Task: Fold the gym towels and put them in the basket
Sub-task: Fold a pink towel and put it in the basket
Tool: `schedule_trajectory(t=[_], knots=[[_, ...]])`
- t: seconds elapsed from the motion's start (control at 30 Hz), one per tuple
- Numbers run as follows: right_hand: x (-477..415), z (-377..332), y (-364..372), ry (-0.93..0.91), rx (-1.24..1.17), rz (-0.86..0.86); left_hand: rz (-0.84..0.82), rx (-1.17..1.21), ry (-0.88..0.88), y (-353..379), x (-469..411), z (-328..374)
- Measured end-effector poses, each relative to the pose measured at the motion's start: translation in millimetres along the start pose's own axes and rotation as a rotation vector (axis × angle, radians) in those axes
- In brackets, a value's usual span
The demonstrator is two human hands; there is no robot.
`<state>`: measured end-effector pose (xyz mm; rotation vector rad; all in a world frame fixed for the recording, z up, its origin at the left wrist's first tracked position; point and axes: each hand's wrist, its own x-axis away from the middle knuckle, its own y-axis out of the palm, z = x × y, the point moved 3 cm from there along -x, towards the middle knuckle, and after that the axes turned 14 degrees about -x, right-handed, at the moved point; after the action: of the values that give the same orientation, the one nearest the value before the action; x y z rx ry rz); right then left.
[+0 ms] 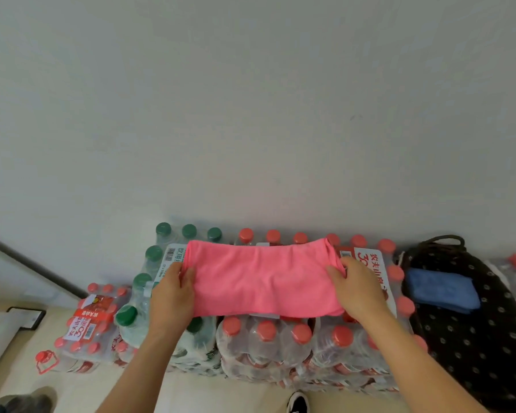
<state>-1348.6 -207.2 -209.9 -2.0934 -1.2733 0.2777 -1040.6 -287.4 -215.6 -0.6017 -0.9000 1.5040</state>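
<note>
Left hand (173, 293), right hand (358, 290) each pinched an end of the pink towel (265, 278), centre frame. Edges probably needed squaring before folding; basket (489, 341) sat lower right, blue towel (441, 289) inside.

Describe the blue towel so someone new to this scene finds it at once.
Against the wall stand shrink-wrapped bottle packs; at their right end sits a black dotted basket. The blue towel lies folded inside it. It is the only blue cloth; the pink towel lies spread on the packs.
</note>
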Motion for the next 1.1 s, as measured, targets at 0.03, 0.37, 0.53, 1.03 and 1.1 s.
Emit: schedule_trajectory(t=[0.03, 0.37, 0.53, 1.03, 1.1], knots=[[0, -1, -5, -0.018, -0.019, 0.013, -0.009, 0.061, 0.015, -2, 0, 4], [12, 43, -77, 0.020, -0.005, 0.165, -0.134, 0.057, 0.156, 42, 12, 60], [36, 55, -70, -0.024, 0.117, 0.238, 0.076, -0.231, 0.317, 41, 25, 63], [38, 57, -57, 0.208, 0.075, 0.148, -0.148, -0.386, 0.142, 50, 24, 56], [38, 57, -58, 0.222, 0.072, 0.145, -0.124, -0.389, 0.175, 49, 25, 62]])
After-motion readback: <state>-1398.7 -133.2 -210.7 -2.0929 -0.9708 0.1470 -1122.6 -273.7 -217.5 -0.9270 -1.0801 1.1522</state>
